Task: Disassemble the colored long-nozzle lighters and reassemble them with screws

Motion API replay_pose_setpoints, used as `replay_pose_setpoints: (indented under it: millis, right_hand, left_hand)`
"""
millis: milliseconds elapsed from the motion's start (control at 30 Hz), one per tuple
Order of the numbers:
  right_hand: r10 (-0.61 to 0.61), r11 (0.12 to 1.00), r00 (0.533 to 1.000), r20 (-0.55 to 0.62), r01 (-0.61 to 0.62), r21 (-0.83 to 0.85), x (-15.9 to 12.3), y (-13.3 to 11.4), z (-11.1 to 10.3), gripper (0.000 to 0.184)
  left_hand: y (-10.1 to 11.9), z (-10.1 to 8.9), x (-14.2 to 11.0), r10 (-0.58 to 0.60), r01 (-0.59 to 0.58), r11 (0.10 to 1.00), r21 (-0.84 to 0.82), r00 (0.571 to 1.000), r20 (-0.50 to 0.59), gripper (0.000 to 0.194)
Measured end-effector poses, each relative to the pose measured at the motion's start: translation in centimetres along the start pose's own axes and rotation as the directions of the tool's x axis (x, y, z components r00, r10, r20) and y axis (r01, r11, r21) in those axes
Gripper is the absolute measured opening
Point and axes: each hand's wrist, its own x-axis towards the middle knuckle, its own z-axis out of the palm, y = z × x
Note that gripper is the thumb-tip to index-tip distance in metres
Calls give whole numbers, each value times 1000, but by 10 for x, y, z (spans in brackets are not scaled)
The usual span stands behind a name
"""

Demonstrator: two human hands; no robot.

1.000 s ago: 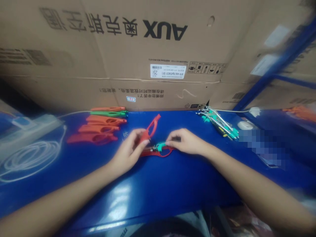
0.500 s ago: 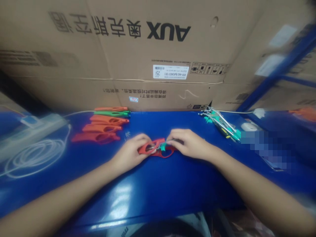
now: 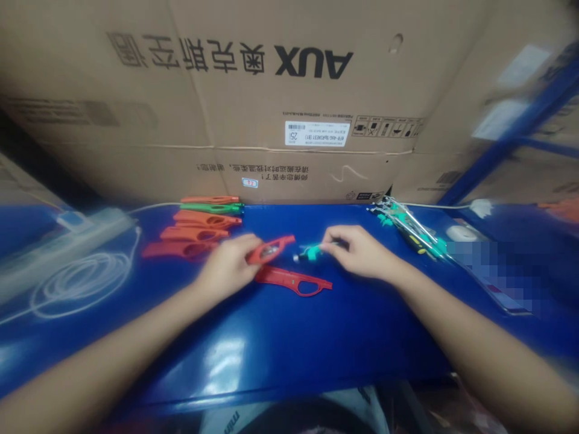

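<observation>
1. Left hand (image 3: 233,262): grasping the raised shell (image 3: 259,254).
2. Right hand (image 3: 353,248): pinching the green part (image 3: 312,252), just beyond the lower shell (image 3: 286,279).
3. Lower shell: on the table (image 3: 280,349), long axis running left to right, left end nearest the left hand.

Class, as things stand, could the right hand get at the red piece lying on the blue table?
Probably yes: nothing visible blocks the right hand from the looped end of the red piece, though that hand holds a green part, which may need setting down first.
</observation>
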Motion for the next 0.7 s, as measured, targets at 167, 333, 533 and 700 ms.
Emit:
replay_pose_setpoints:
  millis: [167,333,533,700]
  right_hand:
    - [54,952,984,-167,-1,305,3,4,-13,31]
    - [17,824,1000,0,-14,567,-8,-21,16,29]
    - [-7,822,981,193,-104,561,-19,-43,44,23]
    - [83,828,961,263,-213,518,-10,-31,28,32]
  left_hand:
    - [-1,-9,4,-349,326,897,-300,937,-25,38]
    - [43,4,-9,-316,375,685,-625,925,209,34]
    - [52,25,-22,-348,397,523,-754,907,237,37]
    - [37,22,-17,-232,273,816,-510,962,143,28]
